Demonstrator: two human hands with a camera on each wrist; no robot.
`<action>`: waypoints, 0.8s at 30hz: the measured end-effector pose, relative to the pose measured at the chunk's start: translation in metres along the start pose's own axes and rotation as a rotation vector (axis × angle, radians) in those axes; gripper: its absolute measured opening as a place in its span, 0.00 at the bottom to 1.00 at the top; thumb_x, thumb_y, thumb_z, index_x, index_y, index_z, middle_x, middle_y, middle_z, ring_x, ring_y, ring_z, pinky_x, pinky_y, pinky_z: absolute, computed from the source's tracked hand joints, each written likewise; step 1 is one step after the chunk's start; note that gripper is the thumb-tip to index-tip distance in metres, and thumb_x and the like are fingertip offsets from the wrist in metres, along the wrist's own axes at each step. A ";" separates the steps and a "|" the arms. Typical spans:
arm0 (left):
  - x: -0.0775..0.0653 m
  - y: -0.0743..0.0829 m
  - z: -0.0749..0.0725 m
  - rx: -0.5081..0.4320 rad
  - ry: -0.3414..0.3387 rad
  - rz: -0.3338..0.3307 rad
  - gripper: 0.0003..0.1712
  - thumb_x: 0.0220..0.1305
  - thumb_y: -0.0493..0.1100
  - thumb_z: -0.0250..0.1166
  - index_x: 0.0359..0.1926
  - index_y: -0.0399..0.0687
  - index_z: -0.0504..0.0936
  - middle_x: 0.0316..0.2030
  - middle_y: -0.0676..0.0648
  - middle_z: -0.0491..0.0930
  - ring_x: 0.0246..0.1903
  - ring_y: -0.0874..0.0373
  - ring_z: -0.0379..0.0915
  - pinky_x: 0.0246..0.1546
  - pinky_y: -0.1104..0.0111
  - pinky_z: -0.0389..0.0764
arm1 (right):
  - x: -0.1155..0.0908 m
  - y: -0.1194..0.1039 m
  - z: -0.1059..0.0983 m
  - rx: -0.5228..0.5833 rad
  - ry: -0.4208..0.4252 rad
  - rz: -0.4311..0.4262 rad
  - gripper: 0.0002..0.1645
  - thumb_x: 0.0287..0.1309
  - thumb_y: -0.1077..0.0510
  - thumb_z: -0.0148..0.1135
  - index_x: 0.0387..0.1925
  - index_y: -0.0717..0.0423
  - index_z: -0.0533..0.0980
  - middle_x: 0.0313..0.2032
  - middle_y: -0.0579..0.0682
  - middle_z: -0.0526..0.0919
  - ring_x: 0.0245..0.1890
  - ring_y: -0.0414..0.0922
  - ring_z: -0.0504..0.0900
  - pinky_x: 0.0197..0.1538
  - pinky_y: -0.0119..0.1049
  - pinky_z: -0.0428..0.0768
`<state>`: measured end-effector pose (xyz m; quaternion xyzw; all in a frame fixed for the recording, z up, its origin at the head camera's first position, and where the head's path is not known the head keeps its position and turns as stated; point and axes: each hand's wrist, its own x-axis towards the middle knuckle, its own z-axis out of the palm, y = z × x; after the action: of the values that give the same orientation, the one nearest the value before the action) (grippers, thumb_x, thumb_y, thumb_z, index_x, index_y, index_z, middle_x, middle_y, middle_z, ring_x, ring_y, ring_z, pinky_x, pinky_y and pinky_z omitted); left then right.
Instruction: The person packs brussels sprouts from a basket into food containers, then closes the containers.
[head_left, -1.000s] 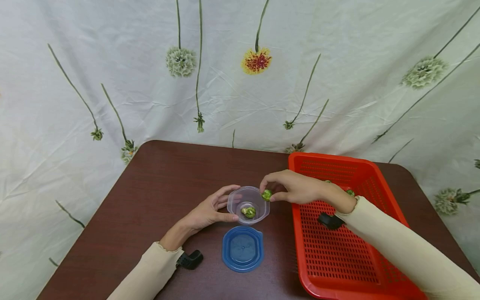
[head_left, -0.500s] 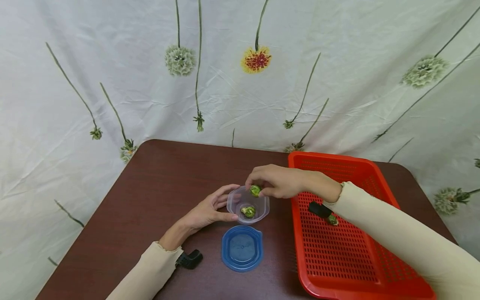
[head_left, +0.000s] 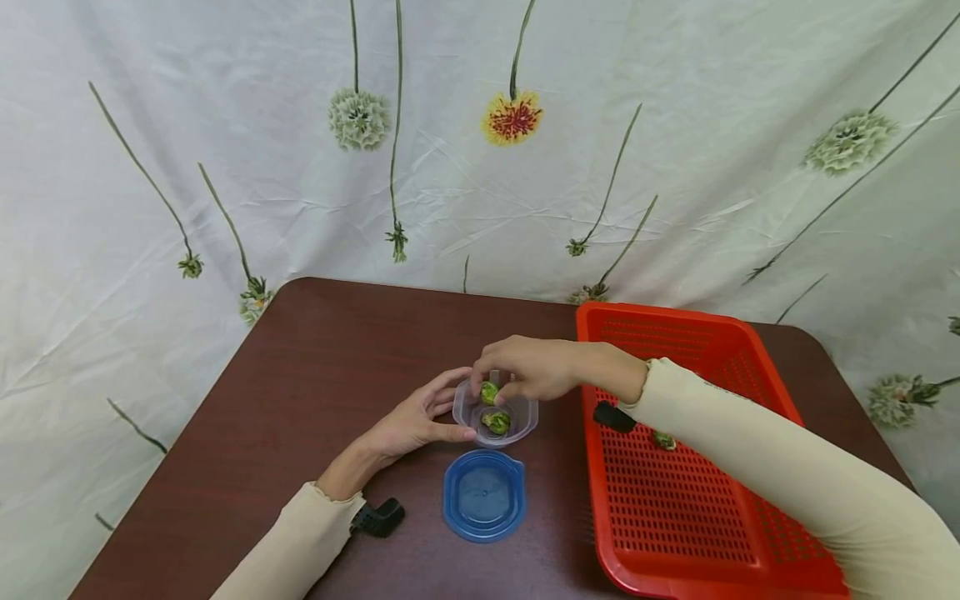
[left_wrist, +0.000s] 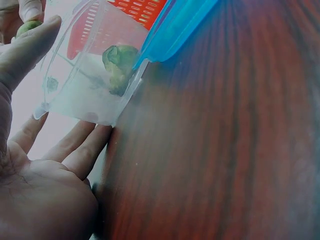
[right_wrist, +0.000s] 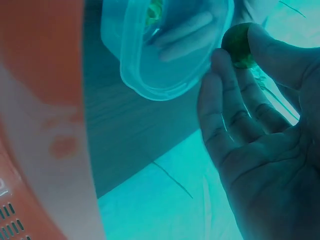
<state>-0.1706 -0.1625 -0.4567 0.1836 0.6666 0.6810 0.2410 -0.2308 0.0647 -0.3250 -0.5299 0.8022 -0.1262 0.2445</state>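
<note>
A small clear plastic container (head_left: 528, 422) stands on the table with a Brussels sprout (head_left: 496, 422) at its bottom, also visible through the wall in the left wrist view. My left hand (head_left: 412, 428) holds the container from the left, thumb near the front rim and fingers behind. Over the container's opening, my right hand (head_left: 538, 367) pinches a second Brussels sprout (right_wrist: 237, 46) between thumb and fingertips. In front of the container lies a blue plastic lid (head_left: 483, 497).
A large red perforated basket (head_left: 597, 500) occupies the table's right side, and my right forearm crosses above it. Another Brussels sprout (head_left: 663, 440) lies inside, partly hidden by the sleeve. Behind the brown table (head_left: 360, 333) hangs a flower-printed cloth (head_left: 450, 183).
My right hand has moved left from beside the container's rim to over its opening, carrying the pinched Brussels sprout lower. My left hand and the container have stayed in place.
</note>
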 end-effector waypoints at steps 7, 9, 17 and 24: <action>0.000 0.001 0.000 -0.007 0.006 -0.002 0.54 0.59 0.39 0.74 0.79 0.53 0.50 0.75 0.39 0.59 0.73 0.42 0.58 0.57 0.66 0.77 | 0.005 0.000 0.009 0.027 -0.041 0.042 0.15 0.63 0.64 0.67 0.50 0.54 0.78 0.48 0.46 0.80 0.44 0.40 0.82 0.49 0.29 0.79; 0.000 0.001 0.000 -0.012 0.005 0.001 0.53 0.59 0.39 0.74 0.78 0.54 0.52 0.75 0.39 0.60 0.73 0.42 0.58 0.56 0.65 0.78 | 0.005 -0.002 0.011 0.047 -0.059 0.056 0.14 0.62 0.66 0.67 0.49 0.54 0.77 0.47 0.46 0.80 0.43 0.40 0.83 0.48 0.28 0.80; 0.002 0.001 0.000 -0.005 -0.005 0.004 0.51 0.59 0.39 0.74 0.77 0.58 0.55 0.74 0.42 0.62 0.73 0.44 0.58 0.55 0.66 0.79 | 0.005 -0.005 0.017 0.001 -0.131 0.092 0.13 0.61 0.62 0.69 0.44 0.48 0.74 0.39 0.43 0.77 0.33 0.36 0.76 0.39 0.28 0.77; 0.001 0.002 0.000 -0.005 -0.005 0.004 0.52 0.60 0.39 0.74 0.77 0.55 0.54 0.75 0.41 0.60 0.74 0.42 0.56 0.54 0.66 0.79 | 0.006 -0.006 0.020 -0.007 -0.148 0.103 0.12 0.62 0.62 0.69 0.42 0.47 0.75 0.38 0.42 0.77 0.33 0.36 0.75 0.39 0.28 0.76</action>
<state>-0.1711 -0.1618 -0.4549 0.1862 0.6639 0.6827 0.2418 -0.2175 0.0583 -0.3406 -0.4966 0.8086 -0.0708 0.3075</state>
